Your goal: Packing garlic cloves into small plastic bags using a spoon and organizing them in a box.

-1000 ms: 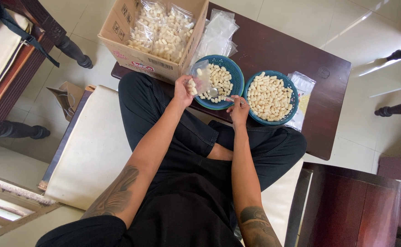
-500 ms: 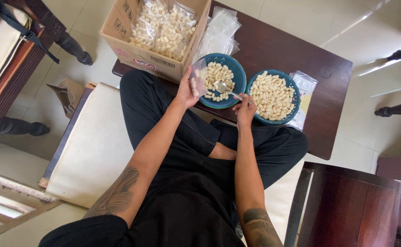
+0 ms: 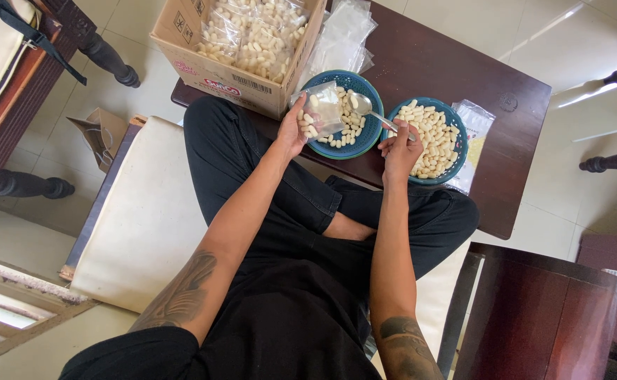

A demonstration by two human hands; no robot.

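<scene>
left hand point(image 3: 293, 130) holding bag point(image 3: 322, 109), right hand point(image 3: 398, 149) holding spoon point(image 3: 366, 107)

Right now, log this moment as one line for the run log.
left hand: holds small clear bag over left blue bowl | right hand: holds spoon, loaded | right blue bowl: full

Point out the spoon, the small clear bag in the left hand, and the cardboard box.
spoon point(image 3: 362, 104), head view, on its metal bowl.
small clear bag point(image 3: 322, 110), head view, on its filled middle.
cardboard box point(image 3: 218, 74), head view, on its near side wall.
</scene>
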